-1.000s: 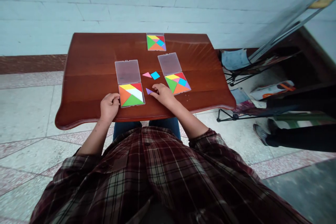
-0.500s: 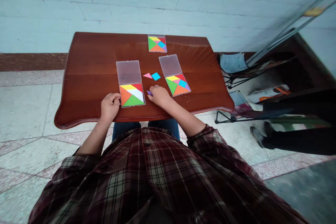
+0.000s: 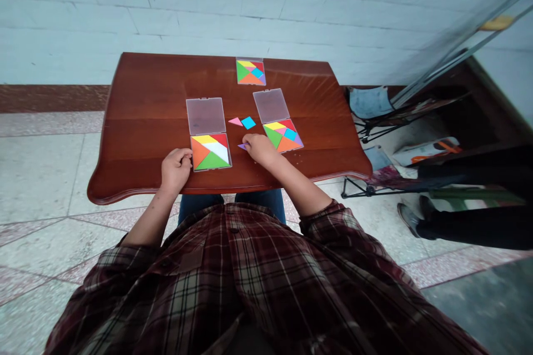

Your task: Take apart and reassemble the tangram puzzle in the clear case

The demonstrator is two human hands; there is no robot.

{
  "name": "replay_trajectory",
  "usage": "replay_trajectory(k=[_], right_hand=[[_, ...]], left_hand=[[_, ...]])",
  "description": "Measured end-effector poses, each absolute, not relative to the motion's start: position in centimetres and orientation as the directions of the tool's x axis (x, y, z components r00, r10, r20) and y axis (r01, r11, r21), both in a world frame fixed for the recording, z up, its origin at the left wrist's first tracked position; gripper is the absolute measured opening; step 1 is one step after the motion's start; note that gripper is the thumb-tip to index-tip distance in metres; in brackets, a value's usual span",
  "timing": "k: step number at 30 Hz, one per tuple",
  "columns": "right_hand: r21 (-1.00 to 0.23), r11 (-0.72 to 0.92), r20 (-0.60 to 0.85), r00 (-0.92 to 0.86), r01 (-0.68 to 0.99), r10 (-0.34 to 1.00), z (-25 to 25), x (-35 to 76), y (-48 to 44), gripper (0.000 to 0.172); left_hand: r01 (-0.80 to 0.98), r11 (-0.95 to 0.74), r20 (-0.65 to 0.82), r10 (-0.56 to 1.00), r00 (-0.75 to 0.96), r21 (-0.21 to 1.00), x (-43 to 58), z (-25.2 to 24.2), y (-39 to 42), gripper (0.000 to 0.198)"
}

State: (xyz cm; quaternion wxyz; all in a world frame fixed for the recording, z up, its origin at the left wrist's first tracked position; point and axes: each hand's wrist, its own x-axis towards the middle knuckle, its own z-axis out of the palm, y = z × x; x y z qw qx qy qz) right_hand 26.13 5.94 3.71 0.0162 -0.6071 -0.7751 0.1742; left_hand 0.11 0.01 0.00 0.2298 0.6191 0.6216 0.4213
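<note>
My right hand (image 3: 261, 150) is closed, its fingertips on a small purple triangle tangram piece (image 3: 241, 146) whose tip sticks out to the left. Beside the nearer left tangram case (image 3: 205, 116), my left hand (image 3: 175, 171) rests with curled fingers at the tray's left edge. That tray holds yellow, red, orange and green pieces around a bare white patch (image 3: 219, 150). Behind my right hand a pink triangle (image 3: 235, 122) and a blue square (image 3: 249, 122) lie loose on the table. A filled tangram case (image 3: 271, 105) lies open just to the right.
Another filled tangram set (image 3: 250, 72) lies near the far edge of the brown wooden table (image 3: 145, 83), by the tiled wall. Folding chairs (image 3: 368, 102) stand to the right, where another person's dark-clad legs and shoes (image 3: 408, 219) show.
My right hand has shifted slightly to the right, away from the left case, with the purple triangle at its fingertips. My left hand has stayed at the left case's edge.
</note>
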Motion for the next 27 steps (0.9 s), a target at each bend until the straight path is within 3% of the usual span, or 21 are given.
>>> replay_trajectory(k=[4, 9, 14, 17, 20, 23, 27], right_hand=[[-0.467, 0.113, -0.128, -0.193, 0.877, 0.973, 3.5, 27.3, 6.1, 0.012], [-0.823, -0.052, -0.153, -0.134, 0.565, 0.979, 3.4, 27.2, 5.9, 0.003], [-0.894, -0.172, -0.248, -0.137, 0.414, 0.959, 2.4, 25.8, 5.1, 0.003], [-0.870, -0.085, -0.179, -0.151, 0.486, 0.972, 2.0, 25.0, 4.4, 0.005], [-0.770, 0.095, -0.060, -0.219, 0.631, 0.974, 2.3, 23.9, 3.7, 0.008], [-0.559, 0.251, 0.002, -0.302, 0.790, 0.953, 3.1, 22.3, 3.1, 0.016], [-0.283, 0.339, -0.044, -0.365, 0.897, 0.930, 3.9, 20.4, 2.8, 0.023]], left_hand=[[0.578, -0.115, 0.227, 0.966, -0.124, 0.808, 0.1, -0.1, 0.0, 0.023], [0.594, -0.135, 0.245, 0.963, -0.109, 0.793, 0.0, -0.3, 0.1, 0.023], [0.603, -0.136, 0.249, 0.962, -0.107, 0.786, 0.0, -0.3, 0.1, 0.023], [0.615, -0.126, 0.242, 0.964, -0.108, 0.779, 0.0, -0.3, 0.1, 0.024], [0.607, -0.120, 0.233, 0.966, -0.110, 0.785, 0.0, -0.3, 0.1, 0.024], [0.607, -0.126, 0.240, 0.965, -0.109, 0.785, -0.1, -0.5, 0.1, 0.024], [0.604, -0.129, 0.240, 0.965, -0.106, 0.786, -0.1, -0.7, 0.1, 0.023]])
